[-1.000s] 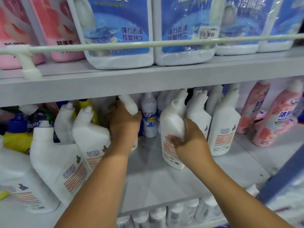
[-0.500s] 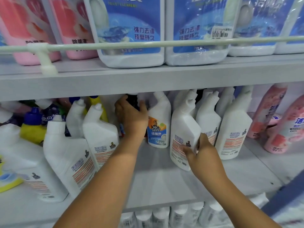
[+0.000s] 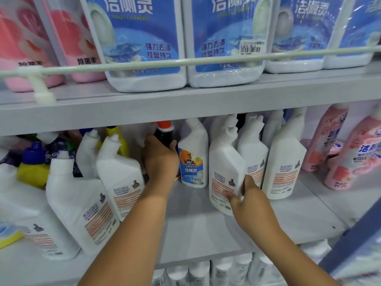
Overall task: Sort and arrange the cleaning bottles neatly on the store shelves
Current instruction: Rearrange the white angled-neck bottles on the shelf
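My left hand (image 3: 160, 159) grips a dark bottle with an orange-red cap (image 3: 164, 134) at the back of the middle shelf (image 3: 198, 228). Just right of it stands a white bottle with a blue and orange front label (image 3: 193, 159). My right hand (image 3: 246, 195) holds the lower right side of a white angled-neck bottle (image 3: 223, 172), thumb on its printed back label, fingers round its edge. That bottle stands upright at the front of a row of matching white bottles (image 3: 284, 162).
More white angled-neck bottles (image 3: 82, 207) lean at the left, with yellow, blue-capped bottles (image 3: 33, 168) behind. Pink bottles (image 3: 350, 151) lean at the right. The upper shelf carries large blue-labelled packs (image 3: 142, 44) and pink ones (image 3: 26, 44) behind a white rail (image 3: 185, 62). White bottles (image 3: 216, 271) fill the shelf below.
My left hand let go of a white bottle and now grips the dark orange-capped one. My right hand slid from the white bottle's neck to its lower side, and the bottle stands upright.
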`<state>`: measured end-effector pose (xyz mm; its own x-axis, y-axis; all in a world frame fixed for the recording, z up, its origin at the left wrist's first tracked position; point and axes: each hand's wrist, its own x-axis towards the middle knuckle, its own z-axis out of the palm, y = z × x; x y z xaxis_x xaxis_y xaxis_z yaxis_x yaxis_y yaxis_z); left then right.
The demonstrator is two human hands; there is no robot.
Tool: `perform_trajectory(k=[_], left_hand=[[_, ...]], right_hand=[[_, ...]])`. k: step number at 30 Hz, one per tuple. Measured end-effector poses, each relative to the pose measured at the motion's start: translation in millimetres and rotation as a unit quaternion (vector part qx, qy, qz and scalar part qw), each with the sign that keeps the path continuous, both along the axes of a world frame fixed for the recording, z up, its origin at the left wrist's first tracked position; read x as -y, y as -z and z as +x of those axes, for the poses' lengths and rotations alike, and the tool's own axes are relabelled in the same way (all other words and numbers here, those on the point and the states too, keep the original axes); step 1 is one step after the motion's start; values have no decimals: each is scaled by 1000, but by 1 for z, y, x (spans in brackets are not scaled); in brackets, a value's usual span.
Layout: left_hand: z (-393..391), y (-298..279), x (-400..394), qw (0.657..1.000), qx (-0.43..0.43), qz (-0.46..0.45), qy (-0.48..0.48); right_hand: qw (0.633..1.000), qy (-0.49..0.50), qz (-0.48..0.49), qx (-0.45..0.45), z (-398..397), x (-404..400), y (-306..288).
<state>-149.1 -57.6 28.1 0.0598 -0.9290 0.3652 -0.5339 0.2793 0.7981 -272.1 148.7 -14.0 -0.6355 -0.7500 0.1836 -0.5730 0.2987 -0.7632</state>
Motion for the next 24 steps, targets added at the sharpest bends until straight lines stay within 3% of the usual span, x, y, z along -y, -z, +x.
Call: perform_trajectory(k=[3, 9, 16, 24], left_hand=[[7, 8, -30, 995, 19, -95, 11], [39, 14, -93, 981, -112, -130, 89], [78, 5, -133, 983, -117, -6, 144], [92, 11, -118, 987, -56, 1, 151]], right_hand=[[1000, -5, -6, -3, -4, -6, -1], [999, -35, -3, 7, -9, -4, -3], [996, -85, -5, 29, 2, 26, 5], [980, -179, 86, 17, 25, 94, 6]])
